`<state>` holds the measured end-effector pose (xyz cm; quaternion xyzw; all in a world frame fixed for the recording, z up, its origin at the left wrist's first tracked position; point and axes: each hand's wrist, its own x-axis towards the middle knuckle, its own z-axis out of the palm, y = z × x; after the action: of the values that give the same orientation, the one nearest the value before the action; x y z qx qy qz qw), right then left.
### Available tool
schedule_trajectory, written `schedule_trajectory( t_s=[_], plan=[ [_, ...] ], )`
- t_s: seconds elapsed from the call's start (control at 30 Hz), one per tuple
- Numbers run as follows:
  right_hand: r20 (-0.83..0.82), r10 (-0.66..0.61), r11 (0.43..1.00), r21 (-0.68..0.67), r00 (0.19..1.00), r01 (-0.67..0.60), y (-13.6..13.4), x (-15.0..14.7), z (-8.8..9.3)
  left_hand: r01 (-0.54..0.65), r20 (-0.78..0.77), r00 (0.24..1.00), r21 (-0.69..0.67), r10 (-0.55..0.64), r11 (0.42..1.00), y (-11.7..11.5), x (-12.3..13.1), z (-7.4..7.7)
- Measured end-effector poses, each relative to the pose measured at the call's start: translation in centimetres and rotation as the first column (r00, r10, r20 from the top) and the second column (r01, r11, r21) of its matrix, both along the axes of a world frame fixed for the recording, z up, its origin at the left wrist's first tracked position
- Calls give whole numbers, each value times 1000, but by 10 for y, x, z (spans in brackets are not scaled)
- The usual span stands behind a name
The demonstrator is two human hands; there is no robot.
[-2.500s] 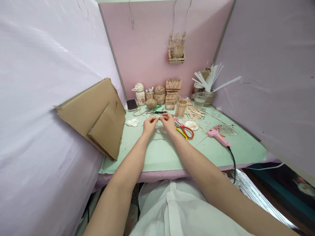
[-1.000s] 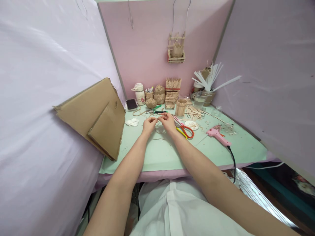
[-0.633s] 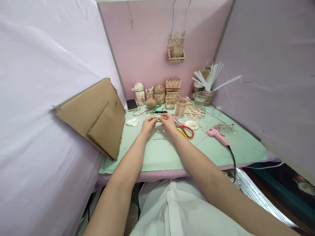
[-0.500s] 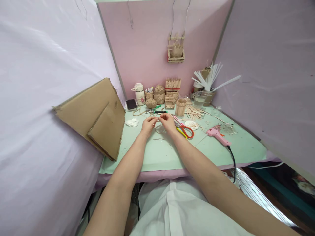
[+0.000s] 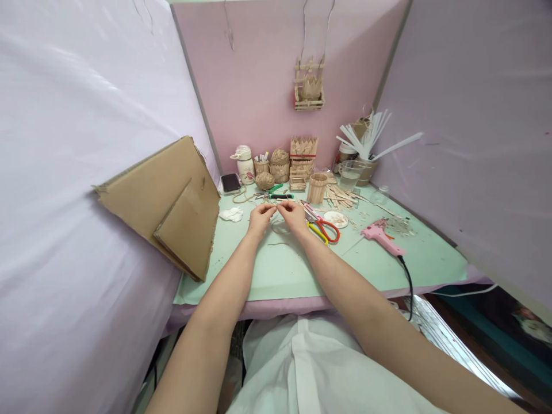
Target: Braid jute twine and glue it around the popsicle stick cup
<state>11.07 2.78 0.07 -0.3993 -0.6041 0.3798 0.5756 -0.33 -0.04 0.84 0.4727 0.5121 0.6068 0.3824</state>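
My left hand (image 5: 261,219) and my right hand (image 5: 291,213) meet fingertip to fingertip above the green tabletop (image 5: 276,276). Both are closed in a pinch on a thin length of twine (image 5: 280,229), whose loose loop shows below the fingers. The pinched part is mostly hidden by the fingertips. A short cut strand (image 5: 277,244) lies just nearer to me. Beside my right wrist rest scissors with red and yellow handles (image 5: 328,231). Beyond my hands are green-handled pliers (image 5: 280,196) and a ball of twine (image 5: 264,181).
A pink glue gun (image 5: 383,238) lies at the right, its black cord running over the table's front edge. Cardboard sheets (image 5: 172,207) lean at the left. Farther back stand a wooden-stick cup (image 5: 318,188), loose sticks (image 5: 340,196), a water cup (image 5: 350,174) and a white bottle (image 5: 245,165).
My fingertips have drawn slightly closer together, and the twine loop beneath them has shifted a little. The things on the table have stayed put.
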Motion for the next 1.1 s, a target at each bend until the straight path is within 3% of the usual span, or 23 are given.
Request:
schedule_trajectory(
  t_s=[0.17, 0.27, 0.4, 0.5, 0.7, 0.9, 1.0, 1.1],
  plan=[
    [47, -33, 999, 2, 998, 33, -4, 0, 2, -19, -22, 1000, -6, 19, 1000, 0, 2, -1],
    [66, -35, 999, 23, 997, 33, -6, -1, 2, -8, 46, 999, -25, 9, 1000, 1, 1, -1],
    [70, 33, 995, 94, 997, -40, -5, -3, 0, 153, 323, 941, -152, -97, 977, 3, -5, 0],
    [59, 66, 991, 109, 996, -72, -4, -4, -1, 262, 405, 897, -171, -175, 950, 5, -8, 0],
    [-18, 89, 996, -28, 996, -90, -4, -2, 1, 123, 187, 977, -81, -106, 989, 1, -3, -2],
    [-14, 27, 999, -33, 1000, -27, 3, -1, -6, 65, -125, 990, -8, -65, 998, 3, 1, -5],
    [11, -12, 998, -63, 1000, 13, 10, 1, -12, 66, -274, 960, 8, -61, 998, 4, 1, -9],
    [-8, -95, 991, -99, 995, 94, 18, 6, -16, 138, -301, 944, -17, -137, 990, 5, 2, -10]
  ],
)
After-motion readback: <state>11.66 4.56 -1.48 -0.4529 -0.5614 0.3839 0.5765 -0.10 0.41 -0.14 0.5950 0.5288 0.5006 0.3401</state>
